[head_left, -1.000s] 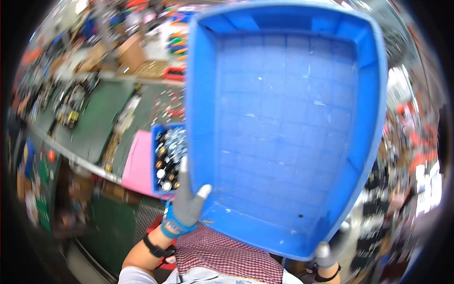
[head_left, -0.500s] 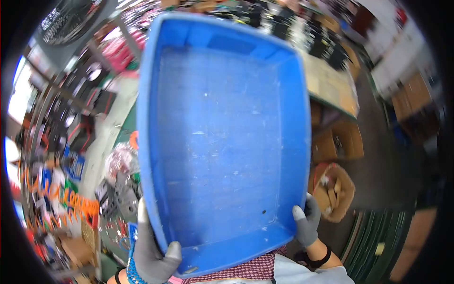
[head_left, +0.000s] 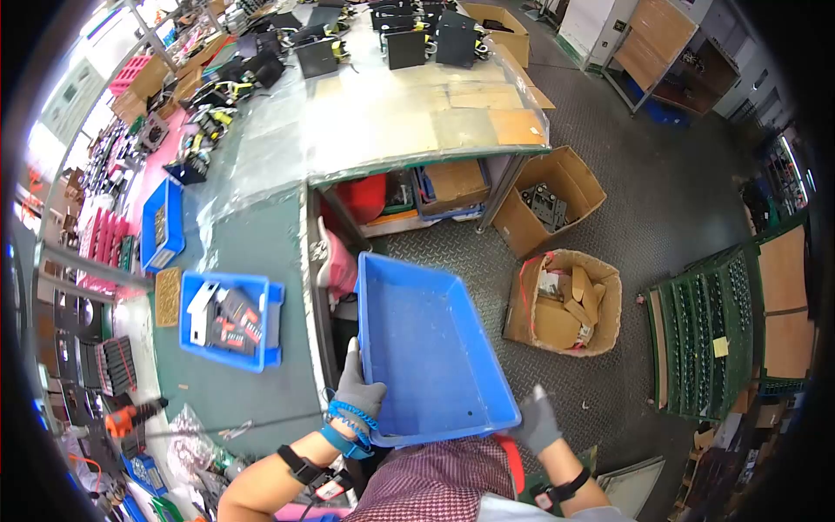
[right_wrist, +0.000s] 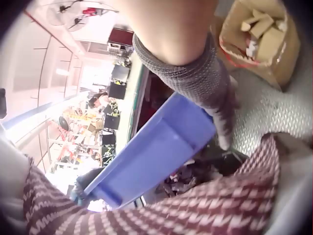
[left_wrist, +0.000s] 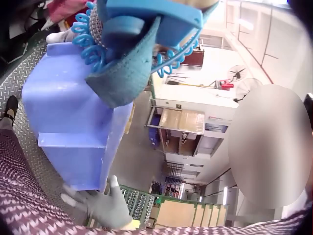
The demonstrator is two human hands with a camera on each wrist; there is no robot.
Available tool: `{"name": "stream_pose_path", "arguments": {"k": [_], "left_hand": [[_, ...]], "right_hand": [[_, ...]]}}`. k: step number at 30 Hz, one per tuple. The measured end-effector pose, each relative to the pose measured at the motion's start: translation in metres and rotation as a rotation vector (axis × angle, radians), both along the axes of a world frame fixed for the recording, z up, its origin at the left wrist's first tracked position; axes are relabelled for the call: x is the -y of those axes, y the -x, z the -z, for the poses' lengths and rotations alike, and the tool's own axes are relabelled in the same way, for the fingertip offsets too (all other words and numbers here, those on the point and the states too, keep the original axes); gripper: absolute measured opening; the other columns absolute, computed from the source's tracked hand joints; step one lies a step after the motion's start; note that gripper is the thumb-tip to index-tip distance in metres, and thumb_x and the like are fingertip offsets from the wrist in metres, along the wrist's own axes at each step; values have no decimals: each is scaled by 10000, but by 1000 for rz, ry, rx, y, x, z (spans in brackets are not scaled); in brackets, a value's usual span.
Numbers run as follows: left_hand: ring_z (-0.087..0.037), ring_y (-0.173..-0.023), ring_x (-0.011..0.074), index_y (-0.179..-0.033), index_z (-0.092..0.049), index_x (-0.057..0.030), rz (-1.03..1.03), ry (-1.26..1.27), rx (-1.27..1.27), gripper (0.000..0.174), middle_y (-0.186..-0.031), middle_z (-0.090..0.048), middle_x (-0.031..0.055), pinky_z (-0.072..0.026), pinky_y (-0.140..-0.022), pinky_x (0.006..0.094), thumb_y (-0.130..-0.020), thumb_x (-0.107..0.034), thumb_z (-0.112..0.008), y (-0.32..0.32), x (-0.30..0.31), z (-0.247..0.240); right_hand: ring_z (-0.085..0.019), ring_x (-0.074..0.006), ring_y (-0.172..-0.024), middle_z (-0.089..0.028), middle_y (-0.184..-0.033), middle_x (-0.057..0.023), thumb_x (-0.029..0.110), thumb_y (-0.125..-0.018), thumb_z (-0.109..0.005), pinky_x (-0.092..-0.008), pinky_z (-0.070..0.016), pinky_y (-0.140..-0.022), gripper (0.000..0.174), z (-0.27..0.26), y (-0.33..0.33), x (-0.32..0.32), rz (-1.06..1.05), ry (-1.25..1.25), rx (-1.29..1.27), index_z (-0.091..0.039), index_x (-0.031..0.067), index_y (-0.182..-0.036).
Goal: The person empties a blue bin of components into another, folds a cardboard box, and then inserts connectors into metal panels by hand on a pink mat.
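An empty, shallow blue plastic bin (head_left: 426,339) hangs tilted in front of my apron, its open side facing me. My left hand (head_left: 359,393), in a grey glove with pale fingertips, grips the bin's left rim near the lower corner. The thumb lies at the rim, and the other fingers run along the outer wall. Just beside the lower right corner is my gloved right hand (head_left: 537,424), fingers spread and loose. In the left wrist view, that right hand (left_wrist: 105,205) shows open next to the bin's end (left_wrist: 73,161).
On the green bench at left stands a blue bin (head_left: 274,335) holding dark parts, with an orange-handled tool (head_left: 126,419) nearby. Cardboard boxes (head_left: 570,344) with scraps stand on the metal floor ahead right. A stack of green racks (head_left: 709,335) stands farther right.
The blue bin has dropped from high before the head camera to waist level as the view turned right. My right hand has come off its rim; my left keeps hold.
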State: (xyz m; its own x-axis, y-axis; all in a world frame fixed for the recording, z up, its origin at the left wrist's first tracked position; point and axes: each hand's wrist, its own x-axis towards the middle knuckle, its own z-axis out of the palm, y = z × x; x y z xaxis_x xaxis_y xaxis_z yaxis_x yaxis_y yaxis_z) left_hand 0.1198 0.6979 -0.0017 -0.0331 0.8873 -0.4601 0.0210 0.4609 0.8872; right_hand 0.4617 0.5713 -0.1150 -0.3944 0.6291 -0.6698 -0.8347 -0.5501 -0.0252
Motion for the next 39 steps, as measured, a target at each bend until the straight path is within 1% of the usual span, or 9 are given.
{"name": "stream_pose_path", "arguments": {"k": [1,3,13,19,23,25,29,37,39], "left_hand": [[-531,-1203,239,-1516,-111,15,14,79,-72,931,-1382,-478,190,-422,-991,278,-680,97,-513,-14,-20,8],[-553,-1176,244,-1519,-134,-12,23,-7,-166,935,-1351,-501,193,-443,-971,282,-674,76,-525,-37,-52,56],[-280,-1422,349,-1512,55,-37,49,-100,-401,970,-1516,-223,320,-279,-1135,363,-858,-117,-657,-88,-189,121],[-420,-1325,355,-1523,-1,-62,-236,371,-49,869,-1487,-297,283,-401,-1056,401,-893,-97,-598,-49,-111,166],[-542,-1160,265,-1528,-25,-63,-242,504,-227,850,-1409,-411,254,-472,-957,351,-892,-97,-587,-19,-57,179],[-558,-1081,204,-1526,-96,-53,-317,500,-199,796,-1368,-458,228,-478,-926,308,-893,-90,-578,-10,-45,183],[-573,-1046,167,-1481,-263,-11,-418,595,-127,650,-1282,-546,193,-480,-918,281,-909,-68,-567,-14,-29,165],[-509,-1257,262,-1414,-353,58,-100,594,74,494,-1342,-525,211,-390,-1074,349,-967,-70,-523,2,12,103],[-497,-1269,263,-1435,-322,59,-148,651,551,487,-1355,-509,210,-348,-1098,360,-986,-60,-466,36,47,87]], "right_hand": [[-246,-392,-1407,-158,-1566,-201,539,-942,-481,-640,-226,-1107,812,34,-15,-1,35,-211,-628,-159,54,-1508],[-255,-437,-1385,-151,-1543,-221,481,-929,-556,-717,-307,-1029,808,-55,31,-73,-121,313,140,-153,71,-1496],[-557,-352,-1157,-527,-1272,-179,9,-834,-526,-588,-502,-937,527,161,15,-302,-93,300,260,-382,51,-1339],[-572,-294,-1109,-565,-1210,-98,64,-858,-566,-549,-529,-896,485,239,-6,-516,-21,-58,734,-459,114,-1328],[-249,-388,-1391,-158,-1553,-163,492,-811,-718,-732,-375,-936,973,293,-26,-618,-218,143,718,-164,111,-1515],[-403,-393,-1332,-331,-1490,-257,541,-750,-750,-503,-365,-1075,1020,326,-4,-596,-610,176,1258,-271,16,-1481],[-521,-399,-1213,-558,-1284,-256,378,-866,-611,-432,-409,-1035,576,345,21,-454,-1170,-450,1758,-524,31,-1318],[-600,-356,-1125,-615,-1224,-178,342,-849,-496,-444,-475,-962,425,372,-7,-60,-2436,-603,808,-672,87,-1140],[-599,-344,-1130,-618,-1216,-189,388,-885,-492,-438,-469,-970,452,415,-26,114,-2230,-725,809,-650,71,-1166]]}}
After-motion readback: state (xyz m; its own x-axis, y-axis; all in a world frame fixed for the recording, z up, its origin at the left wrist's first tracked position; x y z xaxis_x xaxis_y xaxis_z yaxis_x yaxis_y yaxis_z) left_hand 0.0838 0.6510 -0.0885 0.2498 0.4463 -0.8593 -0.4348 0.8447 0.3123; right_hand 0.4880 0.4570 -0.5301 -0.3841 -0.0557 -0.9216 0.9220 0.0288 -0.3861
